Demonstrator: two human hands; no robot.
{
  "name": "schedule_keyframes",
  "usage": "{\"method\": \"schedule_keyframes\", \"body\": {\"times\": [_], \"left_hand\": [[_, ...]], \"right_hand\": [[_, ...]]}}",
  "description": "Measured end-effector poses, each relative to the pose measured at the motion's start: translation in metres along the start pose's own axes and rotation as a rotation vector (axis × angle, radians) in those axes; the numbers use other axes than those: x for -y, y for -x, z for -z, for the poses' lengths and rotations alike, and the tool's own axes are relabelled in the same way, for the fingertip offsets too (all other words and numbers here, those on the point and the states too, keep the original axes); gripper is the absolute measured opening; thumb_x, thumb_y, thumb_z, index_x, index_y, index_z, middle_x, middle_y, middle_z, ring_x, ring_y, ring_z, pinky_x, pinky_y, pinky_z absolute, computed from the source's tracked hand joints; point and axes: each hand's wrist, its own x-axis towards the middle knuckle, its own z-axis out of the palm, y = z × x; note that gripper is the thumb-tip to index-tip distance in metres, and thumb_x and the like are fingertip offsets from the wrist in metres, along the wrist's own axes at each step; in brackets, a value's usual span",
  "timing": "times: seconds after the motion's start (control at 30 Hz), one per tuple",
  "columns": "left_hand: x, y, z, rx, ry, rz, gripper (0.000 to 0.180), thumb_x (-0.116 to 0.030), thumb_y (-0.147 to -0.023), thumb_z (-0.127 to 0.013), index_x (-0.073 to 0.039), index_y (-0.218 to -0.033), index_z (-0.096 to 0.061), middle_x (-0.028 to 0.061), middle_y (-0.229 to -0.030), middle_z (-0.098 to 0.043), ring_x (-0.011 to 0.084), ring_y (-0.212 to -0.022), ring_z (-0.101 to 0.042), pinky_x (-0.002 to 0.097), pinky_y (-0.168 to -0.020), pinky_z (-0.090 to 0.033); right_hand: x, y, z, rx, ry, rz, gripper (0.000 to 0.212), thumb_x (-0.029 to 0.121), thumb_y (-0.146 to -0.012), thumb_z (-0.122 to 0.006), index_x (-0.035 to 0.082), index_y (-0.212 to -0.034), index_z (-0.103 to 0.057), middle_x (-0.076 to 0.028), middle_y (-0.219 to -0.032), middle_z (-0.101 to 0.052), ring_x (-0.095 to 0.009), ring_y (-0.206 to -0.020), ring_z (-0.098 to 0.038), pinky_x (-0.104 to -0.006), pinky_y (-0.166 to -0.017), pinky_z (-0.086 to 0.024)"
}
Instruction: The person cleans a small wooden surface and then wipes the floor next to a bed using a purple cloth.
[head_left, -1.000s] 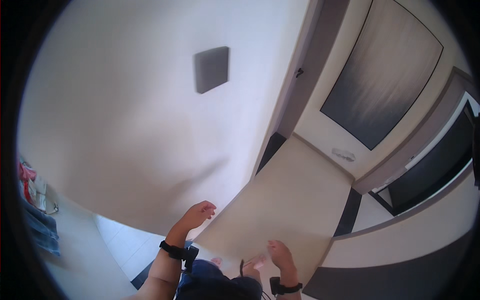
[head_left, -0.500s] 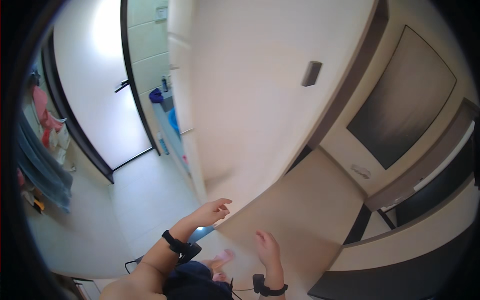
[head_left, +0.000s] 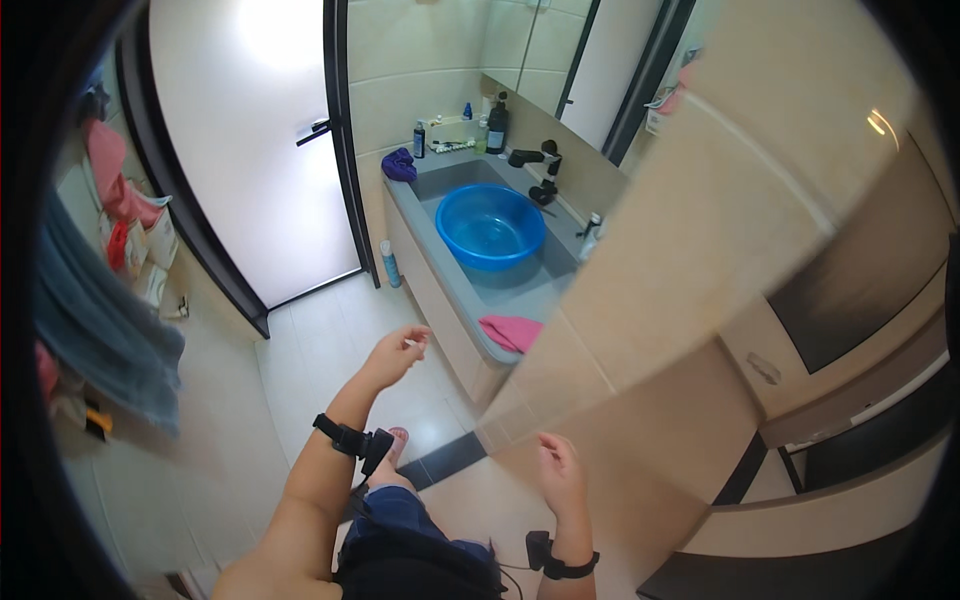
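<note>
My left hand (head_left: 398, 357) hangs in mid-air over the pale tiled floor, left of the washbasin counter. Its fingers are loosely bent and apart, with nothing in them. My right hand (head_left: 562, 475) is raised farther right, in front of the wall's end. Loosely curled and slightly apart, its fingers hold nothing I can see. Nearest to the left hand, a pink cloth (head_left: 512, 333) lies over the counter's near end, partly hidden by the wall. A blue plastic basin (head_left: 490, 228) sits in the grey sink (head_left: 425, 245). Neither hand touches anything.
A black faucet (head_left: 545, 170) rises behind the basin; bottles (head_left: 497, 125) and a purple cloth (head_left: 399, 165) stand at the counter's far end. A frosted door (head_left: 250, 180) is ahead left. Towels (head_left: 110, 310) hang at left. A dark threshold strip (head_left: 450, 460) crosses the floor.
I have moved forward to the bathroom doorway. The counter, sink and basin, mostly hidden before, now show. The left hand has moved left and up in the picture, the right hand slightly right.
</note>
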Motion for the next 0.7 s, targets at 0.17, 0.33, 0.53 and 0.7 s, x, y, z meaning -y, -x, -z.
{"method": "schedule_keyframes", "body": {"times": [0.17, 0.33, 0.53, 0.7], "left_hand": [[0.053, -0.162, 0.108, -0.161, -0.162, -0.124, 0.034, -0.008, -0.077, -0.060, -0.005, -0.111, -0.056, 0.0069, -0.099, -0.057, 0.0139, -0.082, -0.055, 0.0266, -0.073, -0.046], [0.068, -0.330, 0.174, -0.285, -0.454, -0.122, 0.046, -0.011, -0.071, -0.064, -0.005, -0.115, -0.052, 0.0159, -0.106, -0.055, 0.0290, -0.098, -0.055, 0.0363, -0.086, -0.045], [0.089, -0.483, 0.235, -0.393, -0.816, -0.204, 0.088, -0.019, -0.065, -0.075, -0.008, -0.137, -0.025, 0.0144, -0.134, -0.036, 0.0341, -0.118, -0.040, 0.0413, -0.098, -0.035], [0.098, -0.541, 0.259, -0.408, -1.019, 0.019, 0.111, -0.025, -0.058, -0.081, -0.012, -0.142, -0.011, 0.0106, -0.144, -0.024, 0.0317, -0.131, -0.025, 0.0483, -0.104, -0.024]], "right_hand": [[-0.007, -0.059, -0.080, -0.121, 0.074, -0.149, 0.022, 0.009, -0.086, -0.054, 0.000, -0.105, -0.060, -0.010, -0.099, -0.061, -0.018, -0.091, -0.059, -0.0277, -0.081, -0.045], [0.009, -0.103, -0.126, -0.439, 0.017, -0.373, 0.018, 0.011, -0.087, -0.054, 0.000, -0.100, -0.061, -0.007, -0.095, -0.062, -0.015, -0.090, -0.057, -0.0274, -0.081, -0.045], [0.054, -0.147, -0.103, -0.803, 0.157, -0.429, 0.022, 0.017, -0.089, -0.052, -0.002, -0.088, -0.062, -0.010, -0.075, -0.062, -0.016, -0.072, -0.060, -0.0282, -0.071, -0.047], [0.040, -0.130, -0.081, -1.007, 0.248, -0.557, 0.038, 0.032, -0.087, -0.057, -0.003, -0.083, -0.071, -0.014, -0.070, -0.066, -0.018, -0.077, -0.059, -0.0321, -0.083, -0.044]]}}
